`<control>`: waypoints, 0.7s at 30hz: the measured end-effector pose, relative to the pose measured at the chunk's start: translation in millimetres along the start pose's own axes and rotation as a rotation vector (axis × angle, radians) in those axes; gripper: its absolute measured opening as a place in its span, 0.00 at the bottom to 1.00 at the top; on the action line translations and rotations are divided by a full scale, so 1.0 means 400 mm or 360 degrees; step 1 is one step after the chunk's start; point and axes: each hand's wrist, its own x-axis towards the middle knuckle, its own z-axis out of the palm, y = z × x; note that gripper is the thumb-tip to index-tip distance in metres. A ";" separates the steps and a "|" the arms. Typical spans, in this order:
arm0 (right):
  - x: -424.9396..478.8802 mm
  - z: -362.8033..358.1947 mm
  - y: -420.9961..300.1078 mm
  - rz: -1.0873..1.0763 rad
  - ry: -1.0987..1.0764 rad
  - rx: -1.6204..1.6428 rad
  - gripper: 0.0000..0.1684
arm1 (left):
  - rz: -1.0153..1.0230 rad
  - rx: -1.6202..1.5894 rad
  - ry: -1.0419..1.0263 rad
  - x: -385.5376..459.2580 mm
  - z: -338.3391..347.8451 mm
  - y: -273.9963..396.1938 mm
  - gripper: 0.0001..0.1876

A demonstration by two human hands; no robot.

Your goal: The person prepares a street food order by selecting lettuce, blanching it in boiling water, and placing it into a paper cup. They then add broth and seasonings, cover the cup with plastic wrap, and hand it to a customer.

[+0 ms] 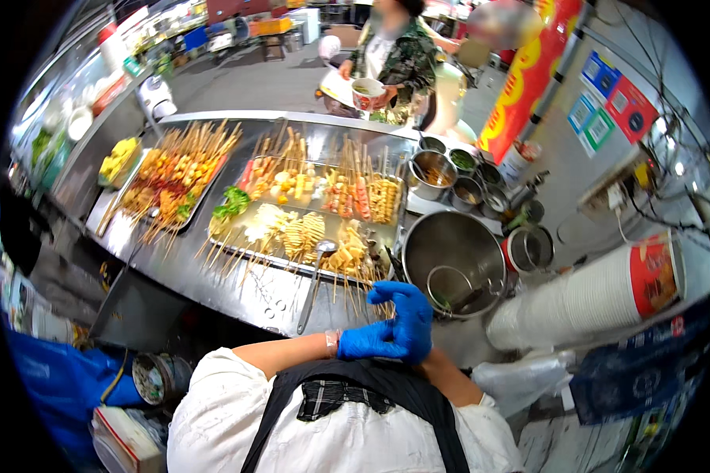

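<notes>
Both my hands wear blue disposable gloves and meet in front of my apron. My left hand [371, 342] reaches across and touches my right hand near its palm; whether its fingers pinch the glove is hard to see. My right hand [413, 322] is raised, fingers bent leftward and apart, with nothing visible in it. Just beyond lies a metal divided tray [300, 208] of skewered food in broth, with skewer sticks pointing towards me. A ladle [316, 284] rests over the tray's near rim, its handle on the steel counter [266, 301]. Right of the tray stands a large metal pot [417, 254] holding a wire strainer [449, 269].
A second tray of skewers [177, 183] sits at left. Several sauce pots [432, 177] crowd the back right. Stacked paper bowls [574, 295] lie sideways at right. Across the counter, a person in a camouflage jacket [411, 59] holds a paper bowl [368, 94].
</notes>
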 end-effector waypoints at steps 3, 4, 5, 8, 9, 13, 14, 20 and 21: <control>-0.011 0.025 -0.014 0.1068 0.0404 0.1966 0.33 | 0.0175 -0.0627 0.0172 -0.016 -0.019 0.031 0.35; -0.010 0.020 0.020 0.1061 0.0091 0.2111 0.41 | 0.0196 -0.0668 0.0146 -0.029 -0.015 0.065 0.33; 0.005 0.033 0.009 0.1036 0.0018 0.2221 0.44 | 0.0211 -0.0717 0.0116 -0.048 0.004 0.125 0.31; 0.053 0.043 -0.060 0.1029 -0.0360 0.2358 0.57 | 0.0212 0.0111 0.0100 -0.037 -0.014 -0.009 0.31; 0.059 0.042 -0.067 0.1061 -0.0478 0.2451 0.57 | 0.0209 0.0215 0.0051 -0.030 -0.007 0.011 0.32; 0.079 0.057 -0.064 0.1185 -0.0652 0.2222 0.50 | 0.0256 0.0431 0.0051 -0.033 -0.021 0.029 0.36; 0.070 0.049 -0.051 0.1225 -0.0459 0.2188 0.44 | 0.0270 0.0494 0.0035 -0.027 -0.036 0.045 0.37; -0.032 -0.005 0.033 0.1220 0.0132 0.1723 0.28 | 0.0672 -0.0181 0.0903 -0.085 -0.374 0.065 0.42; -0.071 -0.044 0.049 0.1289 0.0165 0.1689 0.28 | 0.0732 -0.0726 0.1049 -0.115 -0.415 0.131 0.39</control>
